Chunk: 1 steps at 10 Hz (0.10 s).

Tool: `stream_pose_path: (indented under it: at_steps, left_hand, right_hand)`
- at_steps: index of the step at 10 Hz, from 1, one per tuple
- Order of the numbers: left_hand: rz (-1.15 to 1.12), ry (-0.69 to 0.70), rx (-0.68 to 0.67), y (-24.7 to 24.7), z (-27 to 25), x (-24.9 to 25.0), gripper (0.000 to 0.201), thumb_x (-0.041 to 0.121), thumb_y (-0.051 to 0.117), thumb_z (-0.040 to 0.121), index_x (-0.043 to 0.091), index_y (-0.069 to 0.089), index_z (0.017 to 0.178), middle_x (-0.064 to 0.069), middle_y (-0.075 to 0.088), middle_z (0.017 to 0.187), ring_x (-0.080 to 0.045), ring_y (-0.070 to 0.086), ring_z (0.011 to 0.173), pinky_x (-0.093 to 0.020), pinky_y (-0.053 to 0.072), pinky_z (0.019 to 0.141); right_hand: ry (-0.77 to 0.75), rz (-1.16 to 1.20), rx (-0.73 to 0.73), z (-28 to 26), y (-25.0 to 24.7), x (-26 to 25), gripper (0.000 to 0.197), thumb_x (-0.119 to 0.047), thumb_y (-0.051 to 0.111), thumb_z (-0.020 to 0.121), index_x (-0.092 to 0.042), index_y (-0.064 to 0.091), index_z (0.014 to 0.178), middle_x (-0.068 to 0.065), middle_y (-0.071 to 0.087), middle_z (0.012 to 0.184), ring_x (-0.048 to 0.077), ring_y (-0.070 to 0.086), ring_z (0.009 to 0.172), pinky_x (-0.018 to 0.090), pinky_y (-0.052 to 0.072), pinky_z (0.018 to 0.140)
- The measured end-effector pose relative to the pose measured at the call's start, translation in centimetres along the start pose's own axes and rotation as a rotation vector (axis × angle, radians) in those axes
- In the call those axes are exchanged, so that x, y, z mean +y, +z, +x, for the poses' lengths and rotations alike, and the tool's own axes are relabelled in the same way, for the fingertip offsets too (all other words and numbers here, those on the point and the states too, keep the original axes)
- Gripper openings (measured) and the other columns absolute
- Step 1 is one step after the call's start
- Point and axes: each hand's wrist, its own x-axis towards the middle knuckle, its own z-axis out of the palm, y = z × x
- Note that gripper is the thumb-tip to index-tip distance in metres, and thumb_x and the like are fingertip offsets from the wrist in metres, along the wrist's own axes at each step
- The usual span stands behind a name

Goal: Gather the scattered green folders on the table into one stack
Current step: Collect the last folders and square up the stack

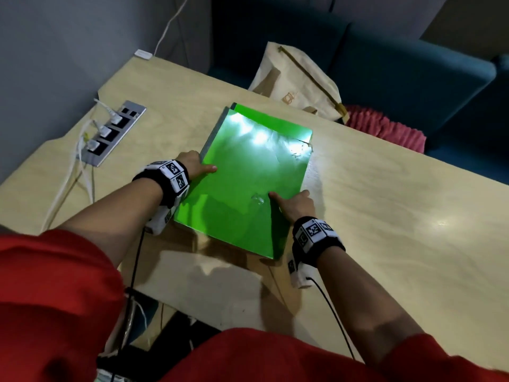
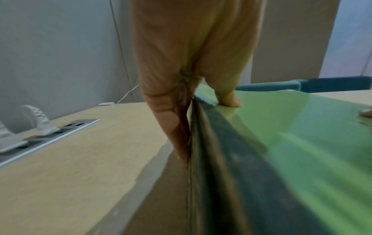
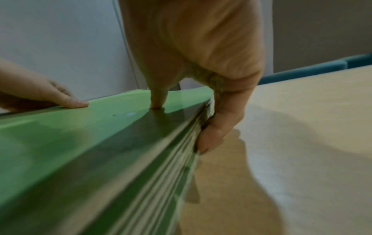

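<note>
Gripping the green folders [image 1: 248, 183] from both sides, the left hand [image 1: 192, 165] and right hand [image 1: 296, 204] each lay a thumb on the glossy top cover, fingers curled against the stack's side edges (layered sheets show in the wrist views). The stack sits mid-frame on the table [image 1: 385, 216], with bare wood to its right and the power strip [image 1: 115, 130] at left.
</note>
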Motion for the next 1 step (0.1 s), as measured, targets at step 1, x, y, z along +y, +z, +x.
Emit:
stream_pose_path:
  at_steps: [1]
  left_hand:
    - [-0.102, 0.035, -0.035, -1.31, -0.95, 0.21, 0.065, 0.044, 0.055, 0.086, -0.008, 0.043, 0.124, -0.022, 0.056, 0.101, -0.032, 0.053, 0.096, -0.033, 0.04, 0.076]
  right_hand:
    - [-0.023, -0.055, -0.065, -0.33, -1.68, 0.21, 0.097, -0.066, 0.056, 0.075, -0.006, 0.017, 0.141, 0.018, 0.054, 0.13, 0.034, 0.059, 0.108, 0.04, 0.051, 0.088]
